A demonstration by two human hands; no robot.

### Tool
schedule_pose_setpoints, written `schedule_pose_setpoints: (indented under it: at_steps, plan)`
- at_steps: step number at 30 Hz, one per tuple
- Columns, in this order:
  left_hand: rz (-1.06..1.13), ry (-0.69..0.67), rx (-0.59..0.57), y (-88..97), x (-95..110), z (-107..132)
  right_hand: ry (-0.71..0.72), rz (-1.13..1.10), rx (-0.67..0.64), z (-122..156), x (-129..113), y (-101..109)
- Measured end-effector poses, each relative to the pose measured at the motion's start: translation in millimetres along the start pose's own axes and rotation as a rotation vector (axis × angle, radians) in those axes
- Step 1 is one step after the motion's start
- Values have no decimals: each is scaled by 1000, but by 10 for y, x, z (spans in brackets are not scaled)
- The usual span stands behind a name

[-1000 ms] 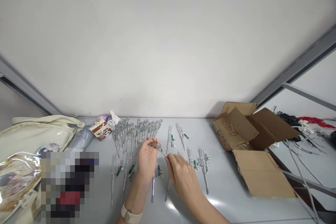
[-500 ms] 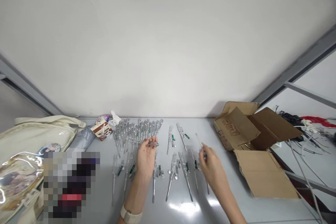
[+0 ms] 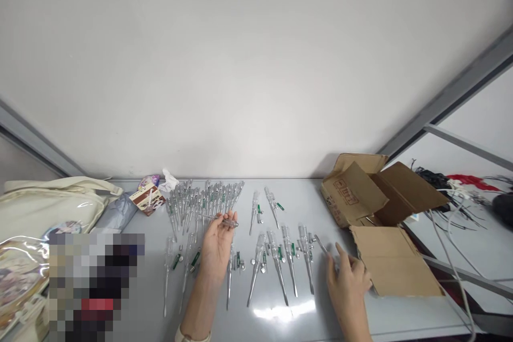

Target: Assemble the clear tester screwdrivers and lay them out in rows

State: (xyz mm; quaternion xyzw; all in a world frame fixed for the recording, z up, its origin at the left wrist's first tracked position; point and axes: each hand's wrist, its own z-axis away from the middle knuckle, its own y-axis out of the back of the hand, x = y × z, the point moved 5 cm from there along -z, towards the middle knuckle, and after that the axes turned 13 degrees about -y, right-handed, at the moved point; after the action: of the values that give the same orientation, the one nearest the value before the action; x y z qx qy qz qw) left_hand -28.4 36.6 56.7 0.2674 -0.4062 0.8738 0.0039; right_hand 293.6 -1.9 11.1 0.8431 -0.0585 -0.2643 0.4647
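Note:
My left hand (image 3: 217, 243) is raised palm-up over the grey table (image 3: 360, 310), its fingertips pinching a clear-handled tester screwdriver (image 3: 224, 220) held crosswise. My right hand (image 3: 348, 278) is low at the right, beside the flap of the cardboard box (image 3: 374, 197), fingers closed round a thin screwdriver shaft (image 3: 320, 244) that points up and left. Between the hands lie a few rows of clear screwdrivers with green clips (image 3: 280, 256). A dense pile of the same screwdrivers (image 3: 200, 200) lies behind my left hand.
A cream bag (image 3: 44, 214) and a blurred patch fill the left side. A small printed packet (image 3: 148, 197) and crumpled paper sit at the back left. Tangled cables (image 3: 452, 192) lie on the right, beyond the open box. A white wall stands behind.
My right hand pulled away from my left hand and swept right and toward me, carrying a thin shaft. My left hand stayed in place with its screwdriver.

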Motion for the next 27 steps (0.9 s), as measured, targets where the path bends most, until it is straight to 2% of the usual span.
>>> schedule_pose_setpoints:
  at_steps: [2, 5, 8, 10, 14, 20, 27]
  plan:
    - [5, -21, -21, 26, 8, -6, 42, -117, -41, 34, -288, 142]
    - [18, -46, -64, 43, 32, -1, 216, -359, -314, 251, -823, 237]
    - [13, -32, -53, 34, 57, 31, 358, -419, -526, 546, -1245, 227]
    - [2, -15, -19, 22, 72, 58, 397, -399, -588, 677, -1406, 187]
    - [-7, -15, 18, 17, 86, 80, 383, -302, -562, 742, -1532, 124]
    - [-30, -42, -82, 0, 79, 95, 444, -150, -548, 754, -1648, 7]
    - [-15, -9, 4, -53, 90, 176, 449, -147, -616, 788, -1698, -83]
